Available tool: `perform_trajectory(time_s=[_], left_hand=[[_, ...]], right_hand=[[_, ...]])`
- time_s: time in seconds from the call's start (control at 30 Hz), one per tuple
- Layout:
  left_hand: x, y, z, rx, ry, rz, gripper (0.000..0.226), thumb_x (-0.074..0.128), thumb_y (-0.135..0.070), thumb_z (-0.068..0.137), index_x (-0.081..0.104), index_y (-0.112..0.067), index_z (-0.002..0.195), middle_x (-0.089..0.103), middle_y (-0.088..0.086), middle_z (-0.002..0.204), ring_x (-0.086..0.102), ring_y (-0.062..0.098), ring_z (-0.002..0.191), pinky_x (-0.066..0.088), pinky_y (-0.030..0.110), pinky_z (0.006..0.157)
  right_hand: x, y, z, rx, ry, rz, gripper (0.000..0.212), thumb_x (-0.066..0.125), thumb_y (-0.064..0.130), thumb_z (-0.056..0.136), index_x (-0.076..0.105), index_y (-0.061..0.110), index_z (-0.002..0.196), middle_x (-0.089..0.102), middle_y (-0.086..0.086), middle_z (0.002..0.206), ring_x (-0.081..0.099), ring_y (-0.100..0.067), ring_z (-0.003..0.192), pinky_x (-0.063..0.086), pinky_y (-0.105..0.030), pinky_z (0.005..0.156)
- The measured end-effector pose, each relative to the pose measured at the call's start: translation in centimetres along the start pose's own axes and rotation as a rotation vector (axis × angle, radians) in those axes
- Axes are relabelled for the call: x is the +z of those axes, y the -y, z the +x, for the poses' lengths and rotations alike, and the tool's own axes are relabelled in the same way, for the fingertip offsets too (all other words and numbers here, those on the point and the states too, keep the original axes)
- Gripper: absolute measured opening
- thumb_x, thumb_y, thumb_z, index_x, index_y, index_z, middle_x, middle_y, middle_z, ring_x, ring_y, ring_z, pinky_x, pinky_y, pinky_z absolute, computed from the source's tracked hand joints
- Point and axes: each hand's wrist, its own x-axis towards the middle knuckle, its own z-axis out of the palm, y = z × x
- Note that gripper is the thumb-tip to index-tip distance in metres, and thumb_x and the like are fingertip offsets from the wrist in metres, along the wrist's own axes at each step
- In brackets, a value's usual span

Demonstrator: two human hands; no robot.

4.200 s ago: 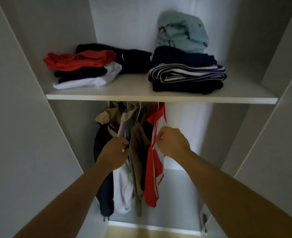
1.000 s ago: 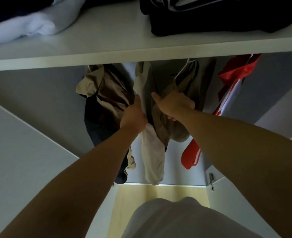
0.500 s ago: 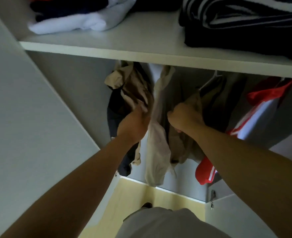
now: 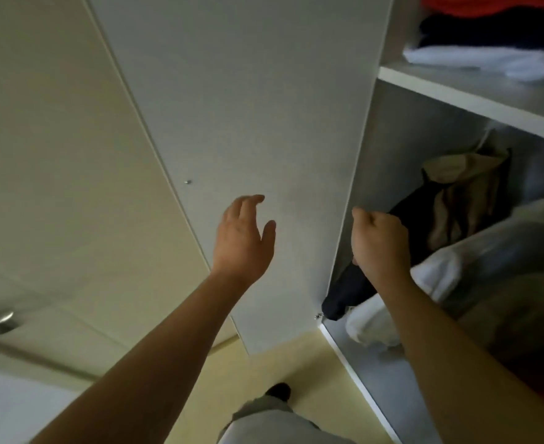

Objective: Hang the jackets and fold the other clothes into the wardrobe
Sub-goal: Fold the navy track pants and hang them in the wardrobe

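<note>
My left hand [image 4: 243, 238], fingers apart, reaches to the wardrobe door [image 4: 248, 107]; my right hand [image 4: 379, 245] is curled by the hanging dark jacket [image 4: 353, 286], grip unclear. I should tuck it inside before closing

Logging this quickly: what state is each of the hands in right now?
Left hand: open, holding nothing.
Right hand: fingers curled at the dark jacket; whether it grips it cannot be told.

Dim, soft light; wardrobe interior shadowed, slight motion blur, wide-angle bending at edges.
</note>
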Motion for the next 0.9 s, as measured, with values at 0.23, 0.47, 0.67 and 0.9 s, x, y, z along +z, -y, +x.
perform_trajectory(time_s=[0.23,0.47,0.67,0.9], left_hand=[[-3.5,6.5,3.2,0.003,-0.334,0.008,0.047,0.068,-0.009,0.079,0.055,0.000,0.123,0.025,0.026,0.153,0.023,0.049,0.142,0.026,0.058,0.114],[-3.4,11.1,6.8,0.513,-0.415,-0.116,0.025,0.071,-0.001,0.070,0.065,0.001,0.094,0.052,0.027,0.127,0.043,0.037,0.131,0.027,0.067,0.110],[-3.2,11.8,5.7,0.656,-0.406,-0.289,0.036,0.073,-0.005,0.064,0.054,-0.014,0.092,0.057,0.014,0.116,0.046,0.028,0.127,0.025,0.065,0.110],[-3.4,10.3,1.8,0.827,-0.223,-0.609,0.042,0.075,-0.004,0.057,0.053,-0.019,0.089,0.051,0.010,0.120,0.016,0.027,0.147,0.031,0.074,0.099]], right_hand=[[5.7,5.5,0.2,-0.047,-0.013,-0.039,0.052,0.040,0.030,0.101,0.047,-0.004,0.062,0.054,-0.023,0.057,0.062,-0.043,0.062,0.054,-0.048,0.064],[11.8,9.2,0.7,0.010,-0.152,0.035,0.056,0.041,0.039,0.102,0.045,0.004,0.058,0.055,-0.021,0.057,0.064,-0.041,0.060,0.057,-0.054,0.063],[14.1,9.1,-0.6,0.130,-0.320,0.096,0.054,0.045,0.034,0.104,0.048,0.003,0.060,0.055,-0.027,0.060,0.060,-0.046,0.061,0.059,-0.055,0.064],[12.4,6.2,-5.8,0.384,-0.568,0.038,0.053,0.045,0.039,0.104,0.045,0.016,0.056,0.051,-0.010,0.054,0.063,-0.038,0.061,0.059,-0.047,0.066]])
